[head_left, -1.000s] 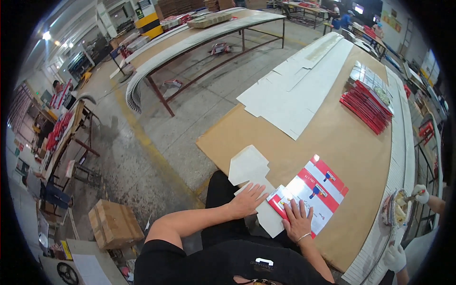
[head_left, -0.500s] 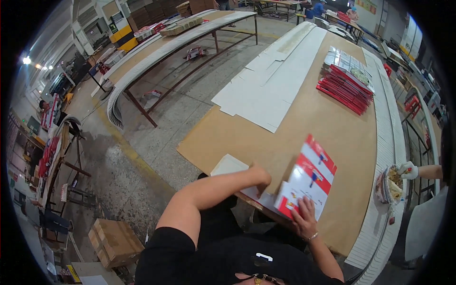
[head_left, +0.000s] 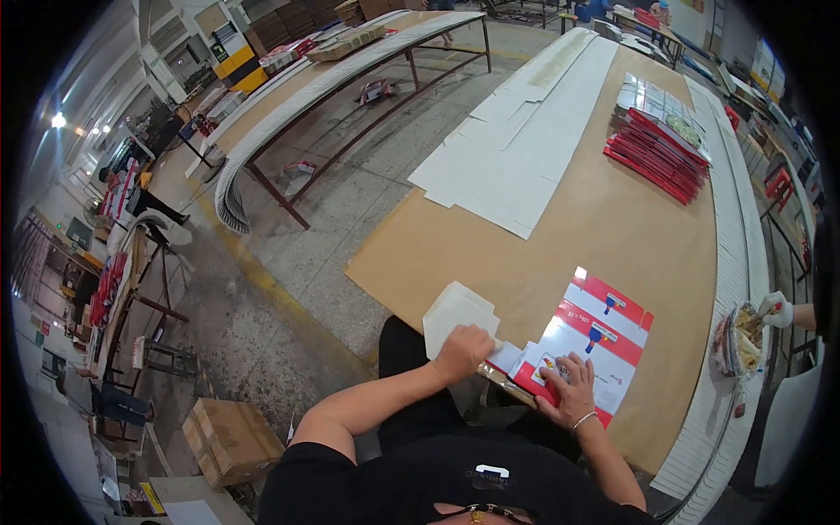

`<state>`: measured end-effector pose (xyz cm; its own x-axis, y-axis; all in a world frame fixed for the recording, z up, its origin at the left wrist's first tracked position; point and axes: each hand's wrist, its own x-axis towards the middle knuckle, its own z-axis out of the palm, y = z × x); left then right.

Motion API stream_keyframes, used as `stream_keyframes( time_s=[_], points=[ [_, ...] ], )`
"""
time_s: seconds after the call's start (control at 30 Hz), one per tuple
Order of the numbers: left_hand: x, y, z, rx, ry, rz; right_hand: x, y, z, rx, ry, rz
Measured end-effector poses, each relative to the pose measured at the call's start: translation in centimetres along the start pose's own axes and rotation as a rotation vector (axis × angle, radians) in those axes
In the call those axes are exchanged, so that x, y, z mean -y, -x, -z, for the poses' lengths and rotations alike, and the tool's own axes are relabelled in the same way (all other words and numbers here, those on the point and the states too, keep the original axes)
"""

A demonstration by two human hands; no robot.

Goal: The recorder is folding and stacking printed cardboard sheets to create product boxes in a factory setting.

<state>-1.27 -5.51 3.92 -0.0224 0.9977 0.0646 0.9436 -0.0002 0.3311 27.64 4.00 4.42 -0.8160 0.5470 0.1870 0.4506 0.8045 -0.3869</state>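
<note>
We had our left hand curled over the near edge of a small stack of plain white die-cut cardboard sheets, fingers closed down on the top sheet where it met the corner of the long brown board-topped worktable. Half a second before, that hand had reached further right, close to the red and white printed flat carton blank, which then stood tilted up off the table. Now the blank lay flat, just beside the white stack, and our right hand pressed on its near end with fingers spread, palm down, gripping nothing. We judged from this that the printed blank had been laid down and steadied, and that the left hand had gone over to the white sheets.

Further along the table lay wide white card sheets and a pile of red printed blanks. At the right edge a co-worker's gloved hand hovered over a small tray.
</note>
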Motion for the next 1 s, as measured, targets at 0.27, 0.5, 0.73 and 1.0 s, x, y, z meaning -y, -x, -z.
stream_keyframes(
  time_s=[0.27,0.5,0.73,1.0],
  points=[
    [8.2,3.5,3.5,0.232,-0.376,-0.557,-0.9,0.2,0.8,0.124,0.002,0.004],
    [5.4,1.6,3.5,-0.411,0.756,0.389,0.2,0.8,1.0,0.151,-0.052,0.040],
    [2.2,-1.8,-2.8,-0.582,1.302,0.580,-1.7,0.4,-0.5,0.074,-0.134,0.142],
    [-0.3,-2.2,0.7,0.120,0.026,-0.323,-0.4,0.3,-1.1,0.117,0.077,0.133]
  ],
)
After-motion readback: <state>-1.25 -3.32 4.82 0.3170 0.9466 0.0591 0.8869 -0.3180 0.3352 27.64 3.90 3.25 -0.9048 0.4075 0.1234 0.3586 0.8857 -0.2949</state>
